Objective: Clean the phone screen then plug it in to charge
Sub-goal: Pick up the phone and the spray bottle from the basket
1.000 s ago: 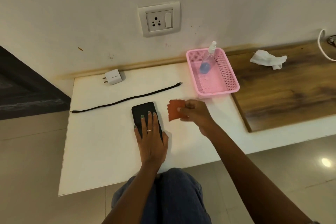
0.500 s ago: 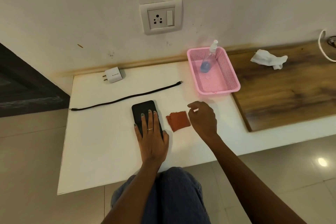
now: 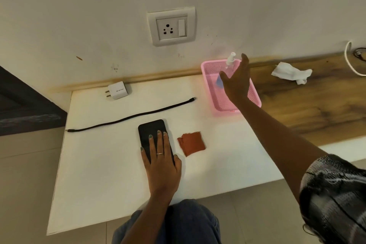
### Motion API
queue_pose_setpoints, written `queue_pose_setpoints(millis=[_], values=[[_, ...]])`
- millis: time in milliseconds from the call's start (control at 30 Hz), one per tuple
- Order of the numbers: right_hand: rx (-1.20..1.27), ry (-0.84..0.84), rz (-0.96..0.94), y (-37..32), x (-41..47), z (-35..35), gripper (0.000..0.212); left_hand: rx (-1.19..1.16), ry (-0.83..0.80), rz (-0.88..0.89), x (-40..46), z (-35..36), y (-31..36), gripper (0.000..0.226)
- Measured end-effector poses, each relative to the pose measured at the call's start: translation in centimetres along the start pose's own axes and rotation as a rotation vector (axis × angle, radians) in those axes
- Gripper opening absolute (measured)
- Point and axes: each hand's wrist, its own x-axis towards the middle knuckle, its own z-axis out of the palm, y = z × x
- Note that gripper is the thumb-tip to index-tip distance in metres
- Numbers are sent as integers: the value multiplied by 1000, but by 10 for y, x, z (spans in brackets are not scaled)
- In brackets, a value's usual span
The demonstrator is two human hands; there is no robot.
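Observation:
A black phone (image 3: pixel 151 131) lies screen up on the white table (image 3: pixel 99 164). My left hand (image 3: pixel 161 164) rests flat on its lower half with straight fingers. A small rust-orange cloth (image 3: pixel 191 143) lies just right of the phone. My right hand (image 3: pixel 236 82) hovers open over the pink basket (image 3: pixel 210 71), its fingers spread beside a small spray bottle (image 3: pixel 230 61) with blue liquid; it holds nothing. A black cable (image 3: pixel 130 118) stretches across the table behind the phone. A white charger plug (image 3: pixel 118 90) lies near the wall, below the wall socket (image 3: pixel 172 26).
A wooden board (image 3: pixel 309 103) lies right of the basket with a crumpled white tissue (image 3: pixel 290 72) on it. A white cord (image 3: pixel 351 59) loops at the far right. My knee (image 3: pixel 178 222) sits under the table's front edge.
My right hand let go of the orange cloth, which now lies on the table, and reached up right to the spray bottle in the basket. My left hand stayed on the phone.

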Motion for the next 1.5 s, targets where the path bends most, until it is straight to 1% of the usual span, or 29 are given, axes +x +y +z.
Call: queue_pose_setpoints(millis=[100,233,300,433,533,667,733,767,800,867,933,967,1100,1200,1267,1300,1367,1467,1500], values=[[57,-63,59,5,11,13,76,10,0,-1,1,2,1,71],[43,-18,73,10,14,24,52,16,7,-1,2,3,1,71],[38,15,78,10,13,24,44,18,3,-6,2,3,1,70],[53,47,-22,5,-2,13,45,6,-7,-1,2,1,2,70],[122,98,-87,-6,-22,-1,46,-11,-39,-17,3,-1,2,70],[226,136,-99,-25,-61,-22,48,-34,-169,-8,8,-7,-4,68],[271,129,-116,-33,-88,-33,47,-87,-164,-21,10,-12,-11,62],[287,119,-125,-35,-102,-38,46,-146,-129,-67,10,-17,-13,60],[299,105,-133,-37,-116,-43,45,-214,-73,-149,8,-23,-14,59],[297,80,-150,-39,-143,-49,44,-352,6,-402,4,-32,-16,68],[276,58,-160,-38,-168,-52,45,-423,-43,-624,0,-40,-17,82],[272,46,-149,-38,-180,-53,46,-416,-90,-677,-1,-43,-17,85],[257,-21,-85,-39,-209,-53,50,-364,-225,-713,3,-54,-7,91],[271,-45,-53,-39,-221,-52,49,-303,-351,-767,10,-60,-2,102],[275,-50,-27,-39,-224,-51,49,-322,-423,-809,17,-61,-4,107],[276,-53,-17,-38,-226,-51,48,-356,-433,-827,19,-60,-6,105],[271,-58,-8,-37,-228,-50,48,-506,-405,-853,22,-59,-7,91],[254,-68,7,-36,-231,-51,49,-915,-328,-877,23,-58,-8,70],[258,-72,10,-36,-231,-52,49,-987,-322,-851,22,-60,-10,66]])
